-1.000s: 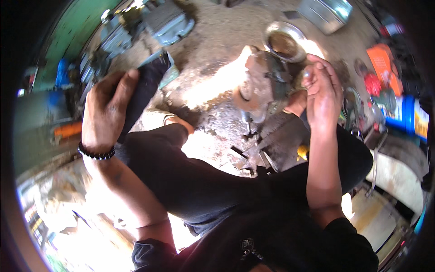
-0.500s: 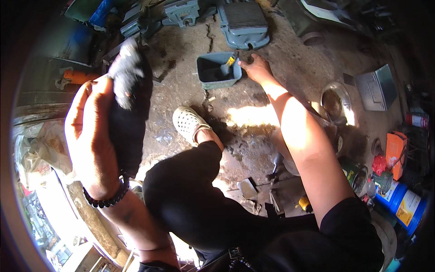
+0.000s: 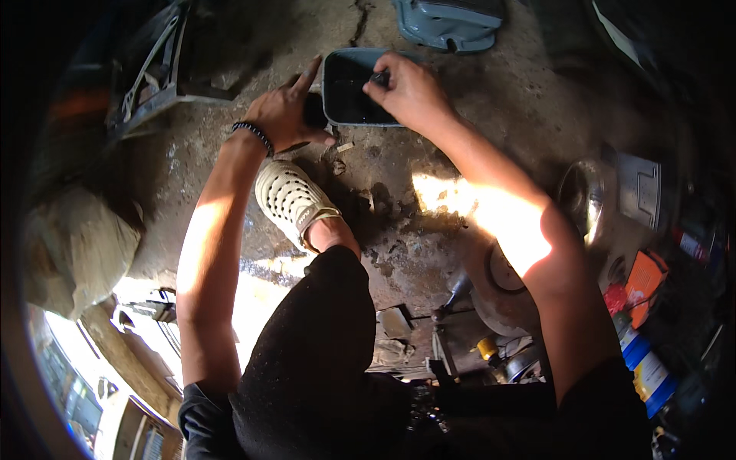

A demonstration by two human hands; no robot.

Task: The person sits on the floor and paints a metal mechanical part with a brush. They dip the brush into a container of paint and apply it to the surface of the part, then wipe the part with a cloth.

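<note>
On the gritty floor [image 3: 460, 115] ahead of the foot sits a grey-blue tray [image 3: 331, 92], its long axis sideways; the right hand [image 3: 410, 92], nearer, pinches a small dark piece [image 3: 379, 77] over its right rim, while the left hand [image 3: 287, 115] grips something dark at its left wall.

Dark object [image 3: 313, 110]: mostly hidden inside left hand [image 3: 285, 115].
Small part [image 3: 379, 77]: covered by right hand [image 3: 410, 96] fingers.
Grey casing [image 3: 448, 23]: cut off by top edge.

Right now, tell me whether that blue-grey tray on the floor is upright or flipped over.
Upright: the blue-grey tray shows its open, dark hollow facing up, and the right hand reaches into it. Its contents cannot be made out.
</note>
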